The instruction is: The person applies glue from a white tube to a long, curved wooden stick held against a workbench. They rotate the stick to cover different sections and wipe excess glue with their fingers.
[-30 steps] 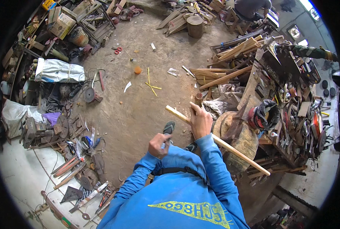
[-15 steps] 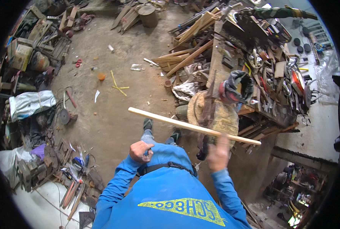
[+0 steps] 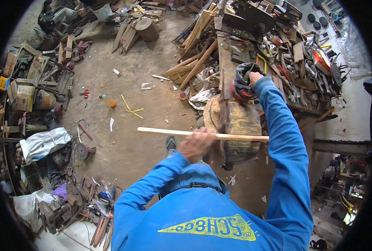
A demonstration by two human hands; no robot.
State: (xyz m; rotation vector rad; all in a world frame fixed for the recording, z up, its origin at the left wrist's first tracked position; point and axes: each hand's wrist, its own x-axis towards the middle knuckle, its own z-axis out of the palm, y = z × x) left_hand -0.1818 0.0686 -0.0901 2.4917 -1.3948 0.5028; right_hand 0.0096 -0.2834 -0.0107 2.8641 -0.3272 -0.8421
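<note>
A long, pale wooden stick (image 3: 240,137) lies level across my front, above my lap. My left hand (image 3: 196,144), slightly smeared by motion, is closed round it left of its middle. The stick's right end meets my right sleeve, which hides anything beyond. My right hand (image 3: 255,78) reaches down into a round red tub (image 3: 239,93) lined with black plastic. Its fingers are hidden inside, so what they touch does not show. The tub stands at the near end of a wooden bench (image 3: 228,62), beside a dusty, rounded block (image 3: 242,119).
Tools and scraps crowd the bench's right side. Loose boards (image 3: 200,62) lean along its left edge. Red scissors (image 3: 85,93), yellow strips (image 3: 129,106) and paper scraps lie on the floor (image 3: 148,104). A white wrapped bundle (image 3: 46,144) sits among clutter at left.
My right hand has left the stick and moved forward into the tub. My left hand has moved right and forward onto the stick, which now lies more level.
</note>
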